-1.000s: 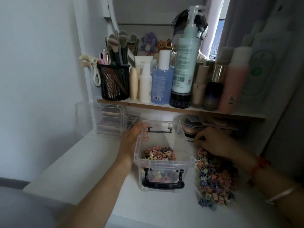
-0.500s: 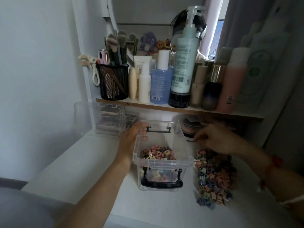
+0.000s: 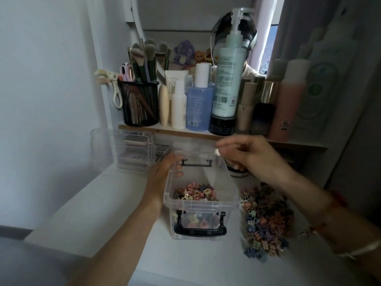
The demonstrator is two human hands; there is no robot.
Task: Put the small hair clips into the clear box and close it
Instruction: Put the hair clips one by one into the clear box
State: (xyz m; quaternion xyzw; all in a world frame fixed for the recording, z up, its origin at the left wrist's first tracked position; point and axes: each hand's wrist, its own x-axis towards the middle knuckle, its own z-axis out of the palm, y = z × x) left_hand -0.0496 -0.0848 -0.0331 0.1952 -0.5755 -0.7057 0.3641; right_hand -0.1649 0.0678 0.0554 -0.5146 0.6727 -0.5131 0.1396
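The clear box stands open on the white desk, with black latch handles front and back. A layer of small coloured hair clips lies inside it. More of the loose clips are heaped on the desk just right of the box. My left hand grips the box's far left corner, fingers curled over the rim. My right hand hovers above the box's far right corner. Its fingertips pinch something small and pale, apparently a clip. I see no lid for the box.
Another clear container sits at the back left under a wooden shelf. The shelf carries bottles and a black mesh cup of brushes. A round tin lies behind my right hand. A wall closes off the left side.
My right hand has risen from the far end of the clip heap and swung left, over the box's far right corner. The left hand and the box have stayed put.
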